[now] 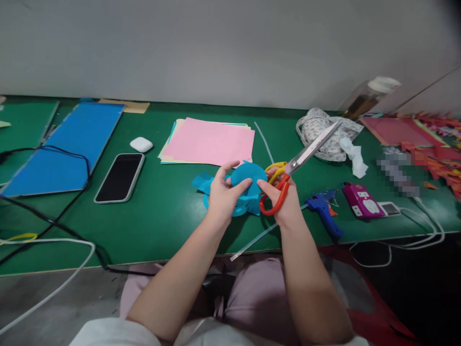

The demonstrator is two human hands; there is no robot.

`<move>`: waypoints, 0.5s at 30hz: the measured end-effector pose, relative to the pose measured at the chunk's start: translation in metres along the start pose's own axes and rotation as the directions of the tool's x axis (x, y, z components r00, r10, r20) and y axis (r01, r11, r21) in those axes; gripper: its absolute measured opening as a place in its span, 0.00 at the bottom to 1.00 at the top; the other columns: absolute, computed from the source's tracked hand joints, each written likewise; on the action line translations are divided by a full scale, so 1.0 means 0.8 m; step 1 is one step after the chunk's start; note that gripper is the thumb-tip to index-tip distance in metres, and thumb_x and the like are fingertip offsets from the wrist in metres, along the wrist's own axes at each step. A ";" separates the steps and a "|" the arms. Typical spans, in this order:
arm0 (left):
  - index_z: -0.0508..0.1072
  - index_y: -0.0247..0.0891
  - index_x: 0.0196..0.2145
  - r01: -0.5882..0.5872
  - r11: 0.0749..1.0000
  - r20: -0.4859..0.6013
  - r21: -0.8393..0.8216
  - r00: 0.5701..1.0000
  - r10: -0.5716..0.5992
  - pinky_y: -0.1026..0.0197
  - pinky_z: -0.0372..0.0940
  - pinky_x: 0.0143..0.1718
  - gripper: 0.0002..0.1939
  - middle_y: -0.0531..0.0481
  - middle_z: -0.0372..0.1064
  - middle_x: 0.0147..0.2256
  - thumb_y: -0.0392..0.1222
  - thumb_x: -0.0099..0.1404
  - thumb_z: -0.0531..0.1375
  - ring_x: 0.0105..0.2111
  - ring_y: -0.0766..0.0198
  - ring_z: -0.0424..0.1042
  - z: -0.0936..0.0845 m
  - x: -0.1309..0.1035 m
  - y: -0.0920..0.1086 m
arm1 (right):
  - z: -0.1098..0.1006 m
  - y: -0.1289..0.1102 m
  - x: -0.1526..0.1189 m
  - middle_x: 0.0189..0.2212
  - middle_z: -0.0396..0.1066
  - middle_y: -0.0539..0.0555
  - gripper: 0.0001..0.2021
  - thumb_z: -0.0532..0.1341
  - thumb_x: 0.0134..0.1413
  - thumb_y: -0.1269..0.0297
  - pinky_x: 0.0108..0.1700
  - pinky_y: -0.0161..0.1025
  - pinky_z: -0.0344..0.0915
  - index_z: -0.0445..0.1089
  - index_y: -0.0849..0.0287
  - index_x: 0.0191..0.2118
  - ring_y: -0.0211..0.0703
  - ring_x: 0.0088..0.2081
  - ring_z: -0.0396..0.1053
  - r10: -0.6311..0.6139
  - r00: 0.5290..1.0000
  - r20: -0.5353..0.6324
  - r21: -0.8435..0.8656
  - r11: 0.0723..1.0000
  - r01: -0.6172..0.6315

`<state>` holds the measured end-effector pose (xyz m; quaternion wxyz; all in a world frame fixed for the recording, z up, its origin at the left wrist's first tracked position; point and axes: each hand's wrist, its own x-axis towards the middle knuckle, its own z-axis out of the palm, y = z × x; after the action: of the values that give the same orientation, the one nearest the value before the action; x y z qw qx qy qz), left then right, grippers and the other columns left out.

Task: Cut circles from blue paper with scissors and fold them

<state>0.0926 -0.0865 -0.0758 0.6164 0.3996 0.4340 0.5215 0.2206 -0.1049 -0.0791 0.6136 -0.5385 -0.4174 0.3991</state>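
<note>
Between my two hands is a round blue paper piece, pinched at its lower edge by both thumbs. My left hand grips its left side, fingers behind it. My right hand holds its right side and also carries scissors with one red and one yellow handle loop, the blades pointing up and right, away from the paper. More blue paper scraps lie on the table under and beside my left hand. The fingers behind the paper are partly hidden.
A stack of pink and other coloured paper lies behind my hands. To the right are a blue glue gun, a magenta device and a patterned cloth bag. A phone, white case and blue board are left.
</note>
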 end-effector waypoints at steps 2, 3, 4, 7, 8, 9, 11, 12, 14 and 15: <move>0.67 0.42 0.50 -0.010 1.000 -0.003 0.005 1.000 0.010 0.69 0.60 0.21 0.30 0.57 0.66 0.23 0.40 0.50 0.70 0.20 0.72 0.63 -0.001 0.001 -0.001 | 0.001 0.000 0.000 0.33 0.62 0.47 0.15 0.68 0.39 0.64 0.36 0.40 0.65 0.62 0.54 0.34 0.38 0.33 0.63 0.002 1.000 -0.005 0.020 1.000 -0.002; 0.67 0.41 0.50 -0.015 1.000 -0.003 0.005 1.000 0.015 0.69 0.60 0.22 0.30 0.57 0.66 0.23 0.40 0.50 0.70 0.20 0.72 0.63 -0.001 0.002 -0.001 | 0.001 0.000 0.001 0.33 0.62 0.47 0.15 0.68 0.39 0.64 0.37 0.40 0.65 0.62 0.54 0.33 0.37 0.33 0.63 0.005 1.000 -0.002 0.025 1.000 -0.005; 0.67 0.41 0.50 -0.019 1.000 0.001 0.006 1.000 0.019 0.69 0.60 0.22 0.30 0.57 0.65 0.23 0.41 0.50 0.70 0.21 0.72 0.63 -0.002 0.002 -0.001 | 0.001 0.000 0.001 0.33 0.62 0.47 0.15 0.68 0.39 0.64 0.37 0.40 0.66 0.62 0.54 0.33 0.37 0.33 0.64 0.007 1.000 0.003 0.025 1.000 -0.007; 0.67 0.41 0.51 0.003 1.000 0.054 0.026 0.999 -0.005 0.68 0.63 0.24 0.31 0.56 0.66 0.25 0.40 0.49 0.70 0.22 0.70 0.65 -0.003 0.004 0.000 | -0.001 0.000 0.002 0.32 0.63 0.47 0.16 0.68 0.40 0.63 0.39 0.41 0.66 0.61 0.54 0.34 0.39 0.34 0.65 0.005 1.000 0.006 0.013 1.000 -0.005; 0.67 0.41 0.51 0.016 0.999 0.076 0.039 0.997 -0.019 0.68 0.63 0.25 0.31 0.56 0.66 0.25 0.40 0.49 0.70 0.23 0.70 0.65 -0.003 0.004 0.002 | -0.001 0.000 0.003 0.32 0.63 0.47 0.16 0.68 0.40 0.63 0.40 0.41 0.66 0.61 0.54 0.34 0.40 0.35 0.65 0.001 1.000 0.004 0.010 1.000 -0.001; 0.67 0.41 0.50 0.024 0.998 0.094 0.053 0.995 -0.029 0.68 0.63 0.25 0.31 0.56 0.67 0.26 0.39 0.49 0.70 0.23 0.70 0.65 -0.003 0.004 0.003 | -0.002 0.000 0.003 0.32 0.63 0.47 0.16 0.68 0.40 0.63 0.40 0.41 0.66 0.61 0.54 0.34 0.40 0.35 0.65 -0.007 1.000 0.002 0.007 1.000 0.007; 0.68 0.40 0.50 0.025 0.997 0.117 0.071 0.993 -0.033 0.69 0.63 0.25 0.30 0.56 0.67 0.26 0.38 0.49 0.69 0.24 0.71 0.65 -0.003 0.004 0.005 | -0.004 0.001 0.004 0.32 0.63 0.47 0.15 0.68 0.39 0.64 0.40 0.41 0.65 0.61 0.54 0.33 0.39 0.35 0.65 -0.020 1.000 0.002 -0.001 1.000 0.020; 0.68 0.39 0.50 0.029 0.997 0.127 0.069 0.991 -0.037 0.70 0.63 0.25 0.30 0.56 0.67 0.26 0.37 0.49 0.69 0.24 0.72 0.65 -0.002 0.003 0.006 | -0.004 0.001 0.004 0.32 0.62 0.47 0.15 0.68 0.39 0.64 0.39 0.40 0.65 0.61 0.54 0.33 0.39 0.34 0.64 -0.021 1.000 0.003 -0.008 1.000 0.021; 0.67 0.38 0.50 0.046 0.997 0.142 0.054 0.988 -0.053 0.70 0.62 0.25 0.30 0.56 0.67 0.26 0.37 0.49 0.69 0.24 0.72 0.65 -0.002 0.003 0.005 | -0.005 0.003 0.005 0.32 0.62 0.46 0.15 0.68 0.39 0.65 0.37 0.39 0.64 0.61 0.54 0.33 0.37 0.32 0.63 -0.012 1.000 0.002 -0.010 1.000 0.012; 0.67 0.38 0.51 0.056 0.998 0.147 0.041 0.987 -0.062 0.71 0.62 0.24 0.31 0.56 0.67 0.25 0.37 0.49 0.69 0.23 0.73 0.65 -0.002 0.004 0.004 | -0.006 0.004 0.005 0.32 0.62 0.46 0.15 0.68 0.39 0.65 0.36 0.38 0.63 0.61 0.54 0.33 0.37 0.32 0.63 -0.004 1.000 0.000 -0.003 1.000 0.004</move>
<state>0.0902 -0.0831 -0.0737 0.6545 0.4355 0.4084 0.4638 0.2260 -0.1022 -0.0827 0.6136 -0.5388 -0.4191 0.3970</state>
